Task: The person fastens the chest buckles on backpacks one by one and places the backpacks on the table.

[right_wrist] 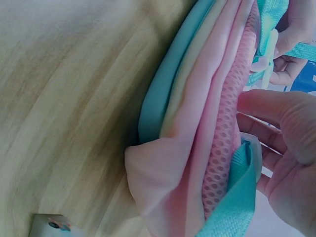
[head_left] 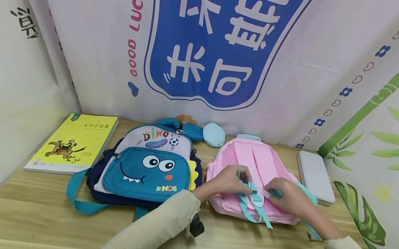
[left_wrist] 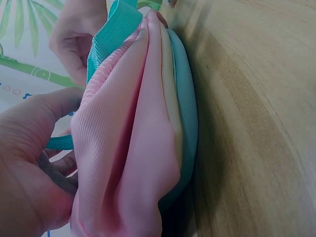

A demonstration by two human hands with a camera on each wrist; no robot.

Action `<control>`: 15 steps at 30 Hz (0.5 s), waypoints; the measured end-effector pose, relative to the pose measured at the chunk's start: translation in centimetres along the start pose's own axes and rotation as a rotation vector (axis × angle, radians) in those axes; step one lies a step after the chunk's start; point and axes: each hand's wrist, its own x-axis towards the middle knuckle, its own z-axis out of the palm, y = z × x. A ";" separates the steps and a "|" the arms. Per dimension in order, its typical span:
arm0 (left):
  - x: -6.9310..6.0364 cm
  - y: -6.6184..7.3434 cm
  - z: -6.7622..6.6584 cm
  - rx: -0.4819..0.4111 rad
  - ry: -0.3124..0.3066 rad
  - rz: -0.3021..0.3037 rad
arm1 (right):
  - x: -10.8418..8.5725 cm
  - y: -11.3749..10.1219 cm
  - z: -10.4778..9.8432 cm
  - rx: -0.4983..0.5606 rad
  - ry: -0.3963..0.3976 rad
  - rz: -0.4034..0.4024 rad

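A pink backpack (head_left: 252, 158) lies on the table with its shoulder straps facing up. Teal webbing and pale buckles (head_left: 255, 199) gather at its lower middle, between the two hands. My left hand (head_left: 229, 179) bends its fingers around a teal strap (head_left: 245, 206) there; the right wrist view shows these fingers (right_wrist: 291, 34) at the webbing. Opposite it, my right hand (head_left: 287, 195) pinches a strap end beside the buckles; its exact hold is partly hidden. The left wrist view shows the pack's pink side (left_wrist: 123, 123) close to the left palm.
Left of the pink pack is a blue dinosaur backpack (head_left: 149, 173), with a yellow book (head_left: 74, 142) beyond it. A round light-blue pouch (head_left: 214, 135) sits behind, between the packs. At right lies a white case (head_left: 316, 177). Printed cloth (head_left: 308, 72) walls the table's back and sides.
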 end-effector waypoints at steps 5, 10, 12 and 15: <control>0.0 -0.1 0.0 -0.006 0.001 0.007 | -0.1 0.0 0.2 0.003 0.028 -0.012; 0.0 -0.2 0.0 -0.017 0.000 0.018 | -0.3 0.2 0.2 0.018 0.057 -0.003; 0.0 -0.2 0.1 -0.018 0.000 0.018 | -0.2 0.3 0.1 0.026 0.057 0.006; 0.0 -0.2 0.1 -0.025 0.001 0.018 | -0.1 0.3 -0.3 0.037 0.045 0.023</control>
